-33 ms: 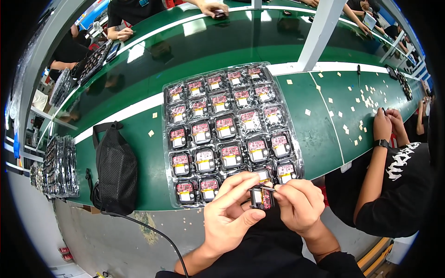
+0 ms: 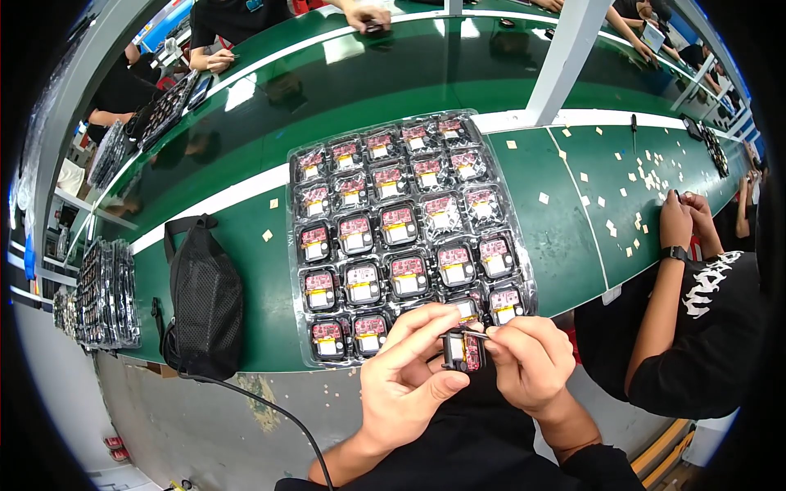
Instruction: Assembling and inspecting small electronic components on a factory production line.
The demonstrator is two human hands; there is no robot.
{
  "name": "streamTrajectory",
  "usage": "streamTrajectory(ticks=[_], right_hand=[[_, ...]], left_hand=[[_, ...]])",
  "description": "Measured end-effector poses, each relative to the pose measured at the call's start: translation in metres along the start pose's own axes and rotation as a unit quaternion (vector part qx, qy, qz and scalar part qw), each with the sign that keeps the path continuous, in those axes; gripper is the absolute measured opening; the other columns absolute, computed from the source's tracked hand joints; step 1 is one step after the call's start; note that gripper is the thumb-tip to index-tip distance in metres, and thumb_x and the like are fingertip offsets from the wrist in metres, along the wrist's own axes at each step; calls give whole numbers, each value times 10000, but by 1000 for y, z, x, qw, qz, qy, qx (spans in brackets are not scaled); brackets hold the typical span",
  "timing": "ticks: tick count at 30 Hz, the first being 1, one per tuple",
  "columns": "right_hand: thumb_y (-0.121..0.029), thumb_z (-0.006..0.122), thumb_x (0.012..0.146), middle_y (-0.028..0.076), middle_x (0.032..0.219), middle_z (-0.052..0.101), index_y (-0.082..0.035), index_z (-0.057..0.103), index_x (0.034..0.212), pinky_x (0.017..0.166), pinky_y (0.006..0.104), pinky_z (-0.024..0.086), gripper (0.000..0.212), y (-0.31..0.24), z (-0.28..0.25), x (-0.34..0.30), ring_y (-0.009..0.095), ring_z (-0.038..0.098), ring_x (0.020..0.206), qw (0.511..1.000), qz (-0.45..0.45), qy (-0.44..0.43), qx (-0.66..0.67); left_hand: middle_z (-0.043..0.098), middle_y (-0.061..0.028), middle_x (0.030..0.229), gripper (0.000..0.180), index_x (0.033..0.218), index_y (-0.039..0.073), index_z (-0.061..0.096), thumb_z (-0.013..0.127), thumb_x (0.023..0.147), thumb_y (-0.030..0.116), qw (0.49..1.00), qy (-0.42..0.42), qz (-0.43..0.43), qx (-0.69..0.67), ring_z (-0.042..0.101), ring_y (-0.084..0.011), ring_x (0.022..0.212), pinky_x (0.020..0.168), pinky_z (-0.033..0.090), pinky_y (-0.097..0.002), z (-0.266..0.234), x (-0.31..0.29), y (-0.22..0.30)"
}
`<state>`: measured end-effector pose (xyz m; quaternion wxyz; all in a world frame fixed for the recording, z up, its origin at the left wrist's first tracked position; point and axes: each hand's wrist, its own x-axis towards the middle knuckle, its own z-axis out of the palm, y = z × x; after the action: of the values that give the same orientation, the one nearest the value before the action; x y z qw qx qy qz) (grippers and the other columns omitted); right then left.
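Green conveyor-style workbench [image 2: 246,270] with a white stripe along it, other people seated on the far side and at the right end. Clear blister tray [image 2: 299,270] sits at the near edge of the bench, filled with rows of small red circuit modules [image 2: 399,221] in black frames — each in its own pocket. Left hand [image 2: 405,380] and right hand [image 2: 532,364] meet just past the near edge, below the tray's near-right corner. Between them: one small module [image 2: 460,350], black frame with red board, lifted off the tray. Left fingers closed on it — thumb underneath, index over the top. Right fingers pinched shut on a thin metal tool [image 2: 479,333], looks like tweezers, tip touching the module's top edge. Black mesh bag [image 2: 205,303] stands at the near edge, left of the tray, cable trailing off it. Small beige squares [image 2: 647,176] scattered over the bench's right end, near a neighbour's hands [image 2: 684,217]. More loaded trays stacked [image 2: 102,295] at far left.
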<state>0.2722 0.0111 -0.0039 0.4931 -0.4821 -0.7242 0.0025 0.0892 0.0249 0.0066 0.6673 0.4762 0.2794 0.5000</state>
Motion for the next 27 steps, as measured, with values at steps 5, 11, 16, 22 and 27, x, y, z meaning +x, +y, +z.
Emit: streamTrajectory(ticks=[5, 11, 16, 22, 27], right_hand=[[-24, 817, 776, 81, 793, 636, 20, 720, 930, 468, 309, 457, 187, -4, -8, 4, 196, 605, 559, 999, -13, -9, -30], [-31, 817, 781, 84, 805, 643, 1, 720, 936, 484, 312, 470, 186, 0, -12, 7, 209, 612, 571, 999, -5, -41, -24], [-42, 784, 861, 116, 880, 651, 22, 708, 973, 570, 285, 489, 150, 25, -23, 5, 181, 616, 679, 991, 115, 62, 13], [-79, 783, 882, 103, 1021, 642, 33, 678, 1051, 558, 247, 423, 228, 38, -14, -3, 80, 479, 642, 957, 269, 42, 98], [-65, 826, 788, 72, 1105, 647, 30, 667, 1163, 540, 227, 393, 418, 43, -13, -3, 57, 424, 620, 926, 357, 1, 123]], left_hand=[[438, -177, 1470, 593, 1412, -91, 530, 781, 889, 28, 1000, -1, 6, -3, 565, -325, 1303, 1088, 522, -429, 2, -1, 1], [454, -172, 1441, 582, 1402, -81, 540, 773, 870, -33, 1000, -17, 25, -7, 551, -320, 1316, 1090, 525, -440, -1, 2, 0], [490, -159, 1360, 503, 1300, -69, 590, 784, 836, -85, 997, -13, 53, 46, 573, -287, 1294, 1073, 544, -400, -6, 17, 19], [543, -156, 1284, 502, 1247, -70, 605, 811, 790, -91, 944, 30, 128, 303, 637, -254, 1179, 977, 593, -353, -5, 54, 26], [571, -148, 1265, 462, 1232, -56, 629, 788, 801, -102, 912, 48, 142, 383, 654, -228, 1143, 976, 591, -326, 3, 78, 16]])
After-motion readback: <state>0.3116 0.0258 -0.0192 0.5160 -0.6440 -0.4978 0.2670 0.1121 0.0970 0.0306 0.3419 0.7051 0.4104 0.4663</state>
